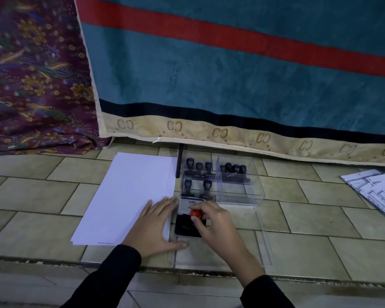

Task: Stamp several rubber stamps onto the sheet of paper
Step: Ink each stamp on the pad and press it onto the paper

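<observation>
- The right hand (213, 221) hides the red-knobbed stamp's (196, 213) base.
- Printed sheets (378, 194) at 3 o'clock run off the edge.
- Writing on the paper's (125, 196) near edge is illegible.

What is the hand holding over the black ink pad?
The right hand grips a stamp by its red knob; the left hand just presses the paper.
</observation>
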Action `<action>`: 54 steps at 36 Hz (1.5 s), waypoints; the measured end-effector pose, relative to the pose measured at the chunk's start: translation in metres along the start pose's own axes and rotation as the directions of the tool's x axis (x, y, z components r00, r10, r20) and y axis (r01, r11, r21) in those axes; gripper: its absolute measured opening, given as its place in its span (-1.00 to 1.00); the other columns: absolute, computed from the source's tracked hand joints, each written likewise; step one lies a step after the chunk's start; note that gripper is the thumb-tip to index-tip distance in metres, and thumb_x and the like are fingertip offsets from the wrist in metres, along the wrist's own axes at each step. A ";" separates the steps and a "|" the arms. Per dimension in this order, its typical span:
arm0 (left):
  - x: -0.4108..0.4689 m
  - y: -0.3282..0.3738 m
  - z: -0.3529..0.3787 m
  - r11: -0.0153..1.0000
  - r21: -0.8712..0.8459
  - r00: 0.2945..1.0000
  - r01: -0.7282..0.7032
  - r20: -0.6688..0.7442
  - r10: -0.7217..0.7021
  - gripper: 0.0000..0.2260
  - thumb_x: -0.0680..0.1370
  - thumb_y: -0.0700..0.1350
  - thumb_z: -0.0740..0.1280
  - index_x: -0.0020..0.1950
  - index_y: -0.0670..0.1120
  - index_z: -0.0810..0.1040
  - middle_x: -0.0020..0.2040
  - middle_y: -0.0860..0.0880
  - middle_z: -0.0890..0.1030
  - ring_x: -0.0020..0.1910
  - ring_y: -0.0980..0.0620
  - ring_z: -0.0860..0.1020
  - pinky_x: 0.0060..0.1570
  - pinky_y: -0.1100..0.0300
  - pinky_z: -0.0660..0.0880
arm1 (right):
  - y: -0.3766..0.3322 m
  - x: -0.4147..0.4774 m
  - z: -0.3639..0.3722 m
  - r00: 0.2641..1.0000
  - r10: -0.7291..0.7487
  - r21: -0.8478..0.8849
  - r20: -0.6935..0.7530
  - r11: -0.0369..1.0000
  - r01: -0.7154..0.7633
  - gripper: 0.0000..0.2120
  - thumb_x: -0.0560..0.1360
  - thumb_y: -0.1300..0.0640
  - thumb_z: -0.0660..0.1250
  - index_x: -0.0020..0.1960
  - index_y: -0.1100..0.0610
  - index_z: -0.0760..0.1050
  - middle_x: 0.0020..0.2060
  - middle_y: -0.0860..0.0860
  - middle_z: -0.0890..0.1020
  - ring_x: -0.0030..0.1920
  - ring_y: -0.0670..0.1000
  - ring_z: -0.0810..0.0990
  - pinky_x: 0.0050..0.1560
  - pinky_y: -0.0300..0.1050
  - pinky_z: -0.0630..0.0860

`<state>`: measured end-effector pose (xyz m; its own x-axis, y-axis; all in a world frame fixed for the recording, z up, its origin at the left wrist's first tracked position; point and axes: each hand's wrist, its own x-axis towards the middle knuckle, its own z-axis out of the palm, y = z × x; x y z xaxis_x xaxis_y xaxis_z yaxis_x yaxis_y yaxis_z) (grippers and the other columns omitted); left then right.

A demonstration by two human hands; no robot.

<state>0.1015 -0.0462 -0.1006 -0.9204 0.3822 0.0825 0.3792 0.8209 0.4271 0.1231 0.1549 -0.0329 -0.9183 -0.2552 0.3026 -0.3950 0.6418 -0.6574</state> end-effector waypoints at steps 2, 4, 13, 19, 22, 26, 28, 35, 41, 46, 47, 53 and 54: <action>0.000 0.000 0.001 1.000 -0.001 1.000 -0.002 -0.005 0.002 -0.04 0.24 0.60 0.15 0.52 0.24 -0.07 0.50 0.34 -0.09 0.49 0.36 -0.16 0.51 0.13 -0.22 | 0.000 0.000 -0.001 1.000 -0.009 -0.011 0.009 1.000 0.009 -0.79 0.48 0.18 0.36 0.11 0.09 0.55 -0.02 -0.03 0.60 -0.01 -0.13 0.56 0.03 -0.22 0.56; 0.000 0.000 0.001 1.000 0.014 1.000 -0.010 -0.003 0.010 -0.07 0.25 0.60 0.14 0.51 0.27 -0.06 0.50 0.34 -0.10 0.50 0.33 -0.15 0.51 0.11 -0.21 | 0.001 0.000 -0.001 1.000 -0.014 -0.017 0.012 1.000 0.014 -0.78 0.48 0.17 0.35 0.13 0.08 0.54 -0.01 -0.03 0.60 -0.01 -0.14 0.56 0.04 -0.24 0.55; -0.002 0.002 0.000 1.000 -0.015 0.999 -0.007 -0.040 0.006 -0.13 0.23 0.60 0.16 0.46 0.25 0.17 0.50 0.34 0.01 0.49 0.34 -0.11 0.53 0.07 -0.16 | 0.002 -0.004 -0.003 1.000 0.002 0.004 0.021 1.000 -0.002 -0.78 0.49 0.17 0.35 0.13 0.10 0.54 0.00 -0.03 0.61 0.02 -0.12 0.57 0.06 -0.20 0.56; -0.001 0.003 0.001 1.000 -0.019 0.999 -0.001 -0.050 0.000 -0.14 0.23 0.60 0.17 0.44 0.26 0.18 0.48 0.38 0.04 0.48 0.38 -0.12 0.53 0.08 -0.16 | 0.001 -0.002 -0.001 1.000 0.008 -0.030 0.022 1.000 -0.007 -0.75 0.51 0.18 0.32 0.18 0.11 0.53 0.03 0.02 0.62 0.05 -0.06 0.57 0.13 -0.18 0.52; -0.001 0.003 0.001 1.000 -0.021 0.998 0.001 -0.060 -0.002 -0.15 0.23 0.60 0.17 0.44 0.27 0.18 0.46 0.40 0.04 0.47 0.40 -0.13 0.53 0.09 -0.16 | -0.002 0.004 0.001 0.999 0.035 -0.049 0.018 0.998 -0.034 -0.73 0.51 0.18 0.32 0.21 0.14 0.53 0.07 0.04 0.62 0.07 -0.03 0.57 0.15 -0.21 0.50; -0.001 0.002 0.002 0.999 -0.032 0.998 0.003 -0.063 -0.005 -0.16 0.22 0.60 0.19 0.43 0.29 0.18 0.45 0.42 0.04 0.47 0.40 -0.13 0.52 0.09 -0.15 | -0.003 0.002 0.001 0.999 0.043 -0.063 0.021 0.997 -0.041 -0.73 0.49 0.19 0.35 0.19 0.13 0.54 0.07 0.04 0.63 0.07 -0.03 0.58 0.15 -0.23 0.50; -0.001 0.002 0.003 0.999 -0.038 0.998 0.002 -0.069 -0.005 -0.17 0.22 0.60 0.19 0.42 0.29 0.19 0.45 0.41 0.06 0.47 0.39 -0.12 0.52 0.09 -0.15 | -0.003 -0.003 0.001 0.999 0.038 -0.068 0.018 0.997 -0.036 -0.73 0.49 0.19 0.35 0.19 0.13 0.55 0.06 0.03 0.64 0.07 -0.04 0.59 0.14 -0.26 0.50; -0.001 0.002 0.003 0.999 -0.032 0.997 0.008 -0.080 -0.011 -0.16 0.22 0.60 0.19 0.42 0.27 0.20 0.45 0.40 0.09 0.47 0.40 -0.12 0.52 0.11 -0.15 | -0.007 0.002 0.000 0.997 0.078 -0.065 0.020 0.995 -0.077 -0.72 0.50 0.16 0.34 0.21 0.13 0.53 0.10 0.04 0.63 0.09 -0.02 0.58 0.17 -0.15 0.51; -0.001 0.003 0.003 0.999 -0.032 0.996 0.006 -0.084 -0.009 -0.15 0.22 0.61 0.18 0.43 0.26 0.20 0.45 0.40 0.08 0.47 0.41 -0.13 0.52 0.11 -0.15 | -0.010 -0.003 0.001 0.998 0.063 -0.056 0.014 0.996 -0.063 -0.73 0.51 0.15 0.33 0.21 0.14 0.53 0.10 0.03 0.63 0.09 -0.06 0.58 0.15 -0.27 0.50; -0.001 0.002 0.003 0.999 -0.040 0.996 -0.002 -0.084 -0.001 -0.14 0.22 0.61 0.19 0.43 0.25 0.21 0.45 0.40 0.08 0.46 0.41 -0.13 0.52 0.11 -0.15 | -0.013 -0.002 0.001 0.999 0.044 -0.066 0.031 0.997 -0.042 -0.73 0.52 0.15 0.33 0.21 0.14 0.52 0.09 0.04 0.62 0.08 -0.06 0.57 0.15 -0.29 0.48; -0.002 0.002 0.003 0.999 -0.040 0.996 -0.004 -0.084 0.001 -0.14 0.22 0.61 0.19 0.43 0.25 0.21 0.45 0.40 0.08 0.47 0.41 -0.12 0.52 0.10 -0.15 | -0.013 -0.002 0.001 0.998 0.045 -0.071 0.033 0.997 -0.042 -0.73 0.52 0.15 0.32 0.22 0.15 0.52 0.09 0.04 0.62 0.08 -0.06 0.57 0.15 -0.30 0.47; -0.002 0.002 0.004 0.999 -0.046 0.997 -0.004 -0.076 0.001 -0.13 0.21 0.61 0.19 0.44 0.25 0.22 0.46 0.38 0.07 0.47 0.39 -0.12 0.52 0.11 -0.16 | -0.011 -0.007 0.006 0.998 0.029 -0.105 0.047 0.994 -0.024 -0.72 0.50 0.19 0.33 0.21 0.14 0.53 0.09 0.03 0.63 0.10 -0.05 0.56 0.15 -0.33 0.44; -0.002 0.002 0.003 0.999 -0.049 0.998 -0.007 -0.069 0.003 -0.12 0.21 0.61 0.20 0.44 0.25 0.21 0.46 0.39 0.06 0.47 0.39 -0.12 0.52 0.11 -0.17 | -0.011 -0.008 0.006 0.998 0.036 -0.100 0.042 0.995 -0.031 -0.72 0.50 0.20 0.34 0.20 0.14 0.53 0.09 0.03 0.63 0.09 -0.05 0.57 0.15 -0.30 0.47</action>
<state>0.1039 -0.0442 -0.1030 -0.9235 0.3549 0.1460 0.3804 0.7963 0.4703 0.1344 0.1455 -0.0324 -0.9321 -0.2627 0.2494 -0.3615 0.7184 -0.5944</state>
